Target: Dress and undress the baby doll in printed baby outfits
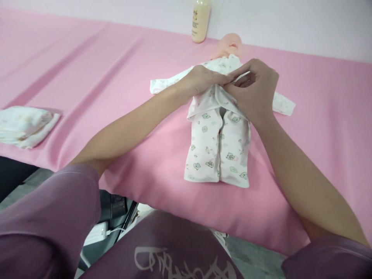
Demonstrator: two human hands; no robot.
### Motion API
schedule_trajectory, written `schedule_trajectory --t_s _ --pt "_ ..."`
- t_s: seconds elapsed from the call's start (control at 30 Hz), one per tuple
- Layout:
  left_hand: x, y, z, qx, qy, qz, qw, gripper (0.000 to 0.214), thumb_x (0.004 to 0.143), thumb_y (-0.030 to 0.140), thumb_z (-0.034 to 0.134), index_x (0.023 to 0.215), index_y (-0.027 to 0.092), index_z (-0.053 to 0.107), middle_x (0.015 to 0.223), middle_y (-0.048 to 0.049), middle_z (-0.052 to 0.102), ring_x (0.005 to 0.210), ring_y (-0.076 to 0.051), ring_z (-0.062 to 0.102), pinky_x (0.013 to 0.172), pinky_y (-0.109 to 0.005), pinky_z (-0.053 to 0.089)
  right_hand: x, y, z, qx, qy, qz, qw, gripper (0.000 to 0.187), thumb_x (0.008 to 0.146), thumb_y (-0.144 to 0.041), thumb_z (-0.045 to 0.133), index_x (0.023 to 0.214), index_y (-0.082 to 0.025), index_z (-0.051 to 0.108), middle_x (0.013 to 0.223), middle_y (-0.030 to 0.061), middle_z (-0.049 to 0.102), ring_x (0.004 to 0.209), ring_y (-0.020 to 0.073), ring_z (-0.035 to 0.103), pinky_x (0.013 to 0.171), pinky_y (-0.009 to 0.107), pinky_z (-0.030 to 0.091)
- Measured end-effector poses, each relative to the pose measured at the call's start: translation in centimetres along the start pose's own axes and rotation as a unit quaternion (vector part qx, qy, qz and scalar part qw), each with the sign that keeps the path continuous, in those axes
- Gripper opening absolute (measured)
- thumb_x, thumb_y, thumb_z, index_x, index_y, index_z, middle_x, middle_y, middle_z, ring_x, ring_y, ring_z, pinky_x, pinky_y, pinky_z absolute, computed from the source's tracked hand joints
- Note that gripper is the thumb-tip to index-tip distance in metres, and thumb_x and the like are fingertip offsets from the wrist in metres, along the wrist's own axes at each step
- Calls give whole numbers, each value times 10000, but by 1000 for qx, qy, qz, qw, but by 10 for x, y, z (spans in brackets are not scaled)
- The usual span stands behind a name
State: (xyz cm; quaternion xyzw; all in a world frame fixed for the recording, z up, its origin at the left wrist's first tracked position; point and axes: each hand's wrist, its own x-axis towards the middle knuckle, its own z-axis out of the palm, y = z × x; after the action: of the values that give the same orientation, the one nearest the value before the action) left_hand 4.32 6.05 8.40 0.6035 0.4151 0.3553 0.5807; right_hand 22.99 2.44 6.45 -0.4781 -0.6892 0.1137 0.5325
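Note:
A baby doll [231, 42] lies on its back on a pink cloth, dressed in a white printed jacket [203, 101] and matching pants [205, 149]. The jacket's sleeves spread out to both sides, and its lower front edges part a little above the pants. My left hand [202, 79] pinches the jacket's front at chest height. Meeting it there, my right hand [253, 87] grips the front edge between thumb and fingers. The fastening under the fingertips is hidden.
A cream-coloured bottle [200, 21] stands at the back by the wall. Folded printed cloth [26, 124] lies at the left on the pink cover [139, 73]. Below the table edge, a white device with a cable [99, 232] rests on something dark.

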Motion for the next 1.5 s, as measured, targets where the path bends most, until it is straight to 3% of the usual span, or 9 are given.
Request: schedule_trajectory --t_s 0.23,0.4,0.6,0.8,0.93,1.03,1.23,1.4,1.5 --pt "0 1 0 -20 1 -2 1000 112 789 305 858 740 246 777 955 -47 811 1106 -258 731 882 -318 539 0 3 3 25 1 10 1000 254 755 -122 909 794 -265 703 791 -19 755 712 201 712 659 356 556" --pt "4 0 -6 -30 -49 -9 998 111 872 266 811 802 186 778 1003 -94 802 1055 -238 735 928 -318 545 0 5 3 62 0 26 998 293 775 -258 982 792 -266 689 773 -16 735 703 194 683 668 369 556" --pt "17 -7 -13 -33 -89 2 996 47 841 276 779 808 243 773 880 -82 774 1179 -286 703 896 -324 533 0 13 0 84 -15 25 996 231 791 -362 984 855 -282 777 874 -1 801 768 213 711 751 413 600" --pt "16 -7 -13 3 -81 36 996 143 907 287 723 790 211 754 803 -66 670 975 -224 657 773 -338 438 1 20 2 87 -4 35 996 255 806 -445 980 884 -271 810 886 25 801 782 218 703 816 460 612" --pt "14 -7 -15 47 -64 53 995 373 965 313 711 629 207 591 700 -28 457 687 -133 415 627 -337 273 2 20 2 118 -7 28 993 275 800 -483 976 904 -264 845 868 29 811 761 217 711 786 450 613" --pt "15 -7 -17 66 -60 55 994 471 959 315 735 573 231 478 653 2 330 648 -126 302 617 -347 210 1 18 0 131 -19 29 991 285 813 -500 963 927 -258 864 882 34 826 788 224 735 797 448 620" --pt "16 -9 -17 78 -47 44 995 202 940 369 787 815 210 782 740 -28 569 662 -128 429 630 -324 266 1 16 -2 91 -28 15 995 153 898 -396 905 1018 -301 892 982 27 817 826 192 711 797 405 606" --pt "19 -11 -17 45 -46 36 997 229 947 360 771 776 207 771 742 -36 574 656 -137 431 610 -331 247 3 15 -6 50 -47 -16 998 162 964 -303 825 1114 -321 887 1023 28 792 911 199 726 861 410 601" --pt "20 -13 -19 38 -63 49 996 241 948 344 773 744 222 731 723 -32 548 671 -145 428 620 -337 260 5 16 -11 25 -75 -13 997 148 995 -341 777 1059 -437 870 1089 -10 801 1047 247 753 986 489 623"
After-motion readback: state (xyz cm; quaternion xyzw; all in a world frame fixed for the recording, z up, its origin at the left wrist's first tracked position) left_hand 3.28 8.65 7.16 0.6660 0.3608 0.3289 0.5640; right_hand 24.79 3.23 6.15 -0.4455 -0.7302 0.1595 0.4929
